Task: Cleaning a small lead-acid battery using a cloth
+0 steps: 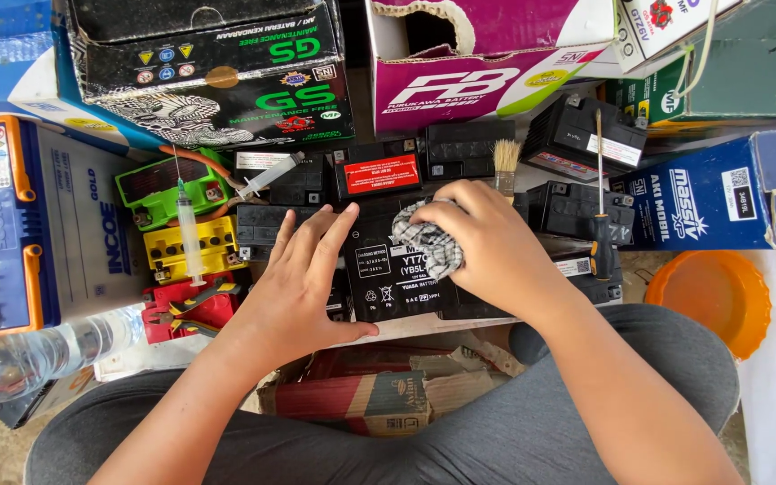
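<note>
Left hand (294,287): fingers spread flat, steadying the black battery (397,269) at centre. Right hand (482,238): fingers closed around checked cloth (431,242) on the battery top. Best practice, judged: firm bracing, even wiping pressure.

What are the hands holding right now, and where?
The right hand holds a bunched checked rag against the black battery. The left hand lies flat on it, holding nothing.

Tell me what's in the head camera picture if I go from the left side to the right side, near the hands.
Plastic water bottle → syringe → left hand → checked cloth under the right hand → screwdriver → orange bowl.
</note>
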